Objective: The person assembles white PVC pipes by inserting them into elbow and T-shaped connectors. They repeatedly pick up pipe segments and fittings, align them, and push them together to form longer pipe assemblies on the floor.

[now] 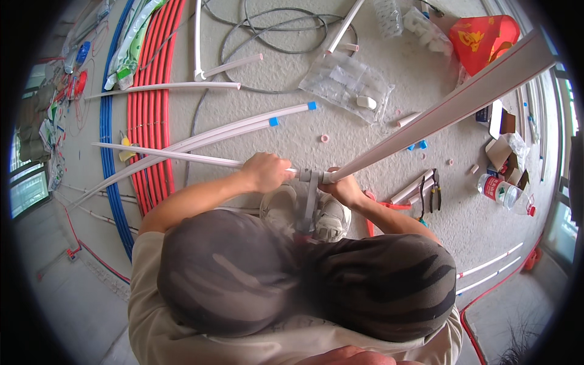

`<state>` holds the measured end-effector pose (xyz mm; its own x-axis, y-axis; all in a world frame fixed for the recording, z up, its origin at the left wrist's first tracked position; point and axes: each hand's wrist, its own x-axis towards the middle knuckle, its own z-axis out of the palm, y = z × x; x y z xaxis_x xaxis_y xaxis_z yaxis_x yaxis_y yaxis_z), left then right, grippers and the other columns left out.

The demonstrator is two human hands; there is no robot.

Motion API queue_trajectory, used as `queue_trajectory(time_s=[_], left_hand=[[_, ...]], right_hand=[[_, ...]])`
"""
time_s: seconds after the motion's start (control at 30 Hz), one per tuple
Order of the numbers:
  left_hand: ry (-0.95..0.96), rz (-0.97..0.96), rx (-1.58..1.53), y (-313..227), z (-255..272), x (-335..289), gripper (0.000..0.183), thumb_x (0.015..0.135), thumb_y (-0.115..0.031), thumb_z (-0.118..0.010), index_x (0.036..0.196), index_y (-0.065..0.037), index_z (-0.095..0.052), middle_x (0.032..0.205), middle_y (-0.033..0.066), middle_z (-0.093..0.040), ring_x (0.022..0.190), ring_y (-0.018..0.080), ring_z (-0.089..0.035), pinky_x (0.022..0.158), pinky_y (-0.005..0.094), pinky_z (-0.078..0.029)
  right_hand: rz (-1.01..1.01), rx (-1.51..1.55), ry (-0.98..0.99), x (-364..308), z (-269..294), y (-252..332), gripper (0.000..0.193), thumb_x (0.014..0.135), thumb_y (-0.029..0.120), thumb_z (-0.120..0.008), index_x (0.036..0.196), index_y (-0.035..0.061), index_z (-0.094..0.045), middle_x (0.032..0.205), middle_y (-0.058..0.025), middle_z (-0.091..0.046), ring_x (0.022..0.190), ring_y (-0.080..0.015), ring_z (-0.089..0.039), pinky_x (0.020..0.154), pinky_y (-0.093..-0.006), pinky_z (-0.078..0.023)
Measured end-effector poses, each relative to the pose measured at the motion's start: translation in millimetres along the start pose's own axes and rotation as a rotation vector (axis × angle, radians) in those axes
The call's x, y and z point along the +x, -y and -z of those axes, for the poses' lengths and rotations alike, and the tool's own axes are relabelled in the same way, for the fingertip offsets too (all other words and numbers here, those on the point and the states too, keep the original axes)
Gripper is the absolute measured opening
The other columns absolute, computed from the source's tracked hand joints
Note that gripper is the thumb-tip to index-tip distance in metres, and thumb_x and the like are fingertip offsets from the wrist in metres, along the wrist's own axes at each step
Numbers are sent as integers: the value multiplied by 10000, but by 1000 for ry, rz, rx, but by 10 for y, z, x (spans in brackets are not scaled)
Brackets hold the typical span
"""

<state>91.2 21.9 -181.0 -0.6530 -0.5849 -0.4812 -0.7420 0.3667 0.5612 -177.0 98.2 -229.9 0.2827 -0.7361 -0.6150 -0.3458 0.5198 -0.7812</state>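
Note:
My left hand (266, 169) is closed around a thin white plastic pipe (194, 158) that runs off to the left. Its right end meets a grey metal heating die on a pipe fusion welder (310, 201), whose flat blade stands between my shoes. On the other side of the die, my right hand (342, 187) grips a second white pipe (450, 102) with a thin red stripe. That pipe slants up to the far right and comes close to the camera. My right fingers are partly hidden behind it. The welder's lower part is blurred between my knees.
Two blue-capped white pipes (243, 126) lie left, across red conduits (152, 103) and blue conduits (108, 121). A clear bag (347, 85), grey cable (274, 27) and red bag (483, 39) lie farther off. Pliers (435, 191), red pipe cutters (389, 205) and a bottle (499, 190) are right.

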Motion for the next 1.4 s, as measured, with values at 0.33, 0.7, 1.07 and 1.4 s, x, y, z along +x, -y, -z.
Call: queue_trajectory(time_s=[0.33,0.7,1.07,1.4], left_hand=[[8,27,-32,7,18,-8,361,974,-397,-640,842,-63,-685,750,218,-694,763,467,-679,696,566,-512],[32,46,-51,-29,43,9,384,972,-401,-634,813,-56,-693,720,228,-681,741,464,-680,679,560,-516],[43,59,-55,-43,61,15,385,977,-394,-647,805,-51,-681,707,228,-689,729,446,-698,673,550,-533],[11,42,-50,-62,40,28,378,981,-395,-647,803,-62,-677,689,216,-681,716,449,-690,652,551,-518]], right_hand=[[18,4,55,23,37,-9,207,868,155,-806,904,-10,-686,839,-73,-665,805,-150,-613,741,-354,-501],[33,31,61,13,40,29,163,859,97,-793,873,-5,-667,775,-58,-647,745,-129,-586,688,-344,-484],[15,-31,42,-23,66,155,197,841,103,-825,884,-8,-669,755,-66,-662,719,-120,-583,663,-340,-488],[53,-50,42,-9,84,109,228,839,114,-822,895,-35,-659,743,-83,-659,703,-132,-580,651,-357,-487]])
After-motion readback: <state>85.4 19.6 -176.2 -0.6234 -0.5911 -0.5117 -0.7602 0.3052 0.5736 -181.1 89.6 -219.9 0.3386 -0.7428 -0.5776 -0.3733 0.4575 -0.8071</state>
